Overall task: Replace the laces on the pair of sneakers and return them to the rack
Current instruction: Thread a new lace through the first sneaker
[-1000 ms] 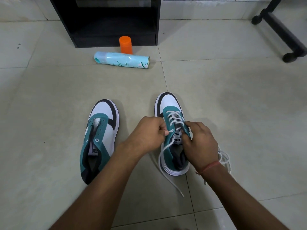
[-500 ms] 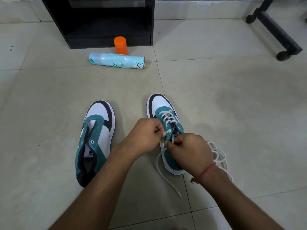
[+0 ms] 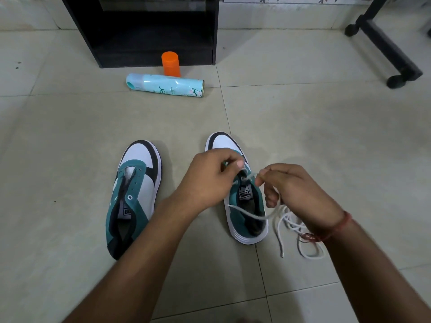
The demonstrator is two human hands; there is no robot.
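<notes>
Pale floor tiles (image 3: 303, 136) carry two teal-and-white sneakers side by side. Over the right sneaker (image 3: 247, 206), the left hand (image 3: 210, 180) curls its fingers in a tight grip, pinching the white lace (image 3: 249, 214) near the eyelets. The right hand (image 3: 296, 190) pinches the same lace just beside it, fingers bent. Loose lace trails on the floor to the right. The left sneaker (image 3: 133, 194) sits unlaced. Farther off, a pale blue spray can (image 3: 165, 86) lies before an upright orange bottle (image 3: 171, 64) and the black rack (image 3: 144, 31).

"PUMA" stands on the tongue label of the right sneaker (image 3: 245, 194); the spray can's (image 3: 165, 85) lettering is unreadable.
</notes>
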